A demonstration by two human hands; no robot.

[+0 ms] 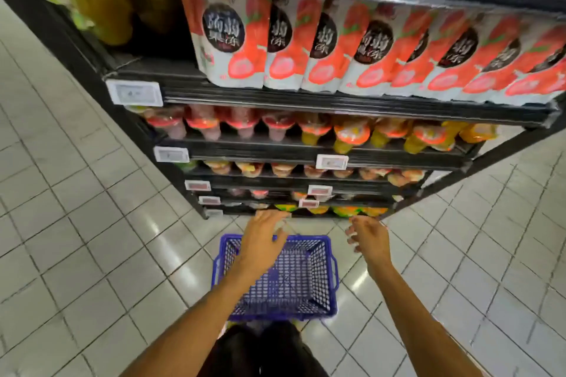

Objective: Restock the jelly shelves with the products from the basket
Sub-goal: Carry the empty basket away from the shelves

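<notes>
A blue plastic basket [306, 291] stands on the floor in front of my feet, and I see nothing inside it. My left hand [263, 239] hovers over the basket's far left corner with its fingers spread and holding nothing. My right hand [369, 239] hangs just right of the basket, fingers loosely curled and empty. The black jelly shelves [306, 98] rise ahead. Red-and-white jelly pouches [321, 49] fill an upper shelf, and jelly cups [349, 131] line the rows below.
Yellow bags [104, 12] sit at the left end of the pouch shelf with a dark gap beside them. White price tags [134, 92] hang on the shelf edges. Pale tiled floor [76, 223] spreads to the left and right of the shelving.
</notes>
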